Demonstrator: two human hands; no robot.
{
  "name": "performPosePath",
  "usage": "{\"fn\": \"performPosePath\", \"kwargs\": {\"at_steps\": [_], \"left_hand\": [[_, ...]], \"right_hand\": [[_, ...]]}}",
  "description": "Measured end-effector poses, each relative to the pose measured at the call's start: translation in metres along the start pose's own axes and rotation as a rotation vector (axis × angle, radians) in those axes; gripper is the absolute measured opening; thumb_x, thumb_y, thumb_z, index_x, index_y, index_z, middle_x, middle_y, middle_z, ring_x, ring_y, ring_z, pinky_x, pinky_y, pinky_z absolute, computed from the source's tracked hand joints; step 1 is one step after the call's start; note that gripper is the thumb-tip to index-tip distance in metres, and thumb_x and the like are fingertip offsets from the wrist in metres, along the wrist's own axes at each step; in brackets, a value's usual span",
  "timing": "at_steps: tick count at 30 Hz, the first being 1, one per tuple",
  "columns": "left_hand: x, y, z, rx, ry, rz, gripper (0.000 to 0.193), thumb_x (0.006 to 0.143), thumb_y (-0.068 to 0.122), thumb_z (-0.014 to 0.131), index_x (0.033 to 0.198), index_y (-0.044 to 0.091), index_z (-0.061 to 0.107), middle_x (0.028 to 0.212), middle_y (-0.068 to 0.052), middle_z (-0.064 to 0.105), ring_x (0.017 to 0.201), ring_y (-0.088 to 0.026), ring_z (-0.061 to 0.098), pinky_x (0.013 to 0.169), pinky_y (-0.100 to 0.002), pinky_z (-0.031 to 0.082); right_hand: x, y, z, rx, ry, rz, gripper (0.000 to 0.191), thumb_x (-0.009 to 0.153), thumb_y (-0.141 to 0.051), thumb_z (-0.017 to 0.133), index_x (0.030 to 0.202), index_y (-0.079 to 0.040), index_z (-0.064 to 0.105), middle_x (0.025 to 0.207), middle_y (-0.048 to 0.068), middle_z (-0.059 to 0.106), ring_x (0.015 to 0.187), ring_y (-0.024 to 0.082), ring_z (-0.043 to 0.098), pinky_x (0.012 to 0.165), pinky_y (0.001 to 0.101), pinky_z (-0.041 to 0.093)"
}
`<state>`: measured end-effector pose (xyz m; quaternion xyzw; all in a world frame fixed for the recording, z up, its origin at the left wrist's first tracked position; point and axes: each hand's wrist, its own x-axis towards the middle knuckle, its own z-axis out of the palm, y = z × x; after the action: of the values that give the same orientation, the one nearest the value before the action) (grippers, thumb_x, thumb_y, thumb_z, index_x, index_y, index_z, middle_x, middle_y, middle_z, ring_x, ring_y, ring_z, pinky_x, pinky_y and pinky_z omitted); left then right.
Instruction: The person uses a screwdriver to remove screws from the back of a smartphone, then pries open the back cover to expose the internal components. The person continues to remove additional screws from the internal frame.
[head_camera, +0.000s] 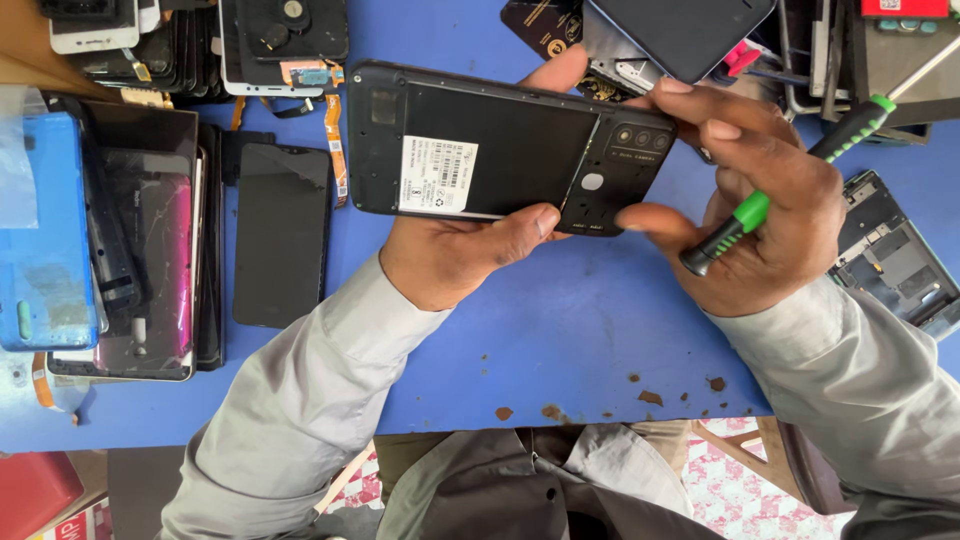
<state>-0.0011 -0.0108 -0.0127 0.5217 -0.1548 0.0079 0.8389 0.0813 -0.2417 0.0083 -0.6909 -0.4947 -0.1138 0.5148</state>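
Note:
My left hand (455, 250) holds an opened black phone (500, 150) from below, back side up, with a white sticker on its battery and the camera block at its right end. My right hand (760, 200) touches the phone's right end with thumb and fingers. A green and black screwdriver (790, 180) lies gripped across that same palm, its green tip pointing up to the right. The phone hovers over the blue table (560, 330).
Stacked phone screens and back covers (130, 250) fill the left side, one blue (45, 230). A loose black screen (280, 235) lies beside them. More phone parts (250, 40) line the far edge. An opened phone frame (900, 255) sits at the right.

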Motion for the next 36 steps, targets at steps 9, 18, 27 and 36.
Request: {"fn": "performPosePath", "kwargs": {"at_steps": [9,18,27,36], "left_hand": [[-0.002,0.0015,0.0029,0.001,0.001,-0.01,0.063,0.107,0.005,0.073,0.159,0.003,0.037,0.165,-0.014,0.032,0.145,-0.016,0.044,0.125,-0.033,0.037],[-0.0021,0.0,0.0023,0.006,-0.004,-0.004,0.062,0.107,0.003,0.072,0.158,0.003,0.037,0.166,-0.014,0.031,0.145,-0.016,0.043,0.125,-0.033,0.037],[-0.002,0.0033,0.0035,-0.003,-0.005,-0.027,0.065,0.107,0.003,0.072,0.159,0.002,0.034,0.166,-0.014,0.029,0.146,-0.016,0.041,0.126,-0.033,0.035],[-0.0013,0.0037,0.0039,-0.007,-0.01,-0.026,0.065,0.107,0.003,0.072,0.16,0.002,0.034,0.166,-0.014,0.029,0.147,-0.016,0.041,0.126,-0.033,0.035]], "right_hand": [[-0.0114,0.0011,0.001,0.104,0.057,0.046,0.03,0.12,-0.02,0.047,0.143,-0.008,0.032,0.141,0.024,0.055,0.123,0.034,0.066,0.105,0.0435,0.06],[-0.0069,-0.0025,0.0026,0.068,0.068,0.033,0.029,0.119,-0.019,0.046,0.14,-0.005,0.031,0.137,0.027,0.057,0.123,0.037,0.068,0.104,0.0466,0.066],[-0.0066,-0.0039,-0.001,0.049,0.048,0.046,0.028,0.118,-0.017,0.046,0.14,-0.006,0.031,0.136,0.026,0.057,0.122,0.036,0.069,0.103,0.0453,0.063],[-0.0061,-0.0059,-0.0005,0.042,0.041,0.046,0.028,0.12,-0.016,0.045,0.141,-0.006,0.029,0.136,0.026,0.055,0.123,0.036,0.068,0.105,0.0442,0.066]]}}
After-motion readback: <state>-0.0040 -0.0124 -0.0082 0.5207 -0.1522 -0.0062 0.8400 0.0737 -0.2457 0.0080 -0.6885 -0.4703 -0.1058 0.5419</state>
